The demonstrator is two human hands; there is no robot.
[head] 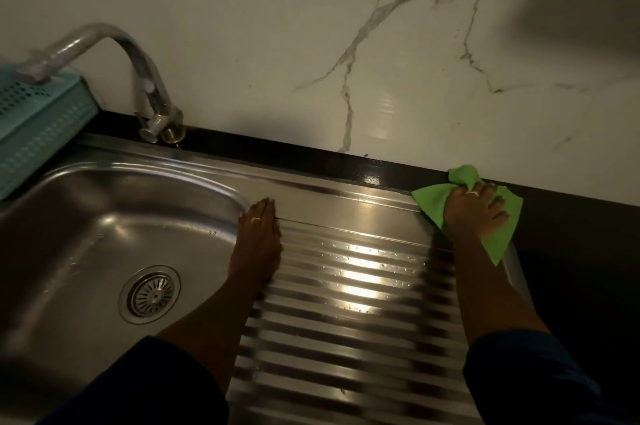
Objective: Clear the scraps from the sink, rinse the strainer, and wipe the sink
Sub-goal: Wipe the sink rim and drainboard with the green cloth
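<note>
A stainless steel sink [86, 216] fills the lower left, with a round metal strainer [150, 293] seated in its drain. To its right lies the ribbed draining board [346, 303], wet with small drops. My right hand [476, 211] presses a green cloth [433, 202] flat on the far right corner of the draining board, fingers spread over it. My left hand [259, 237] rests flat on the rim between basin and draining board, fingers together, holding nothing. No scraps show in the basin.
A curved metal tap [138, 71] stands behind the basin, its spout turned left over a teal perforated basket [38, 126]. A black counter strip [311, 161] runs along the white marbled wall. Dark counter lies to the right of the cloth.
</note>
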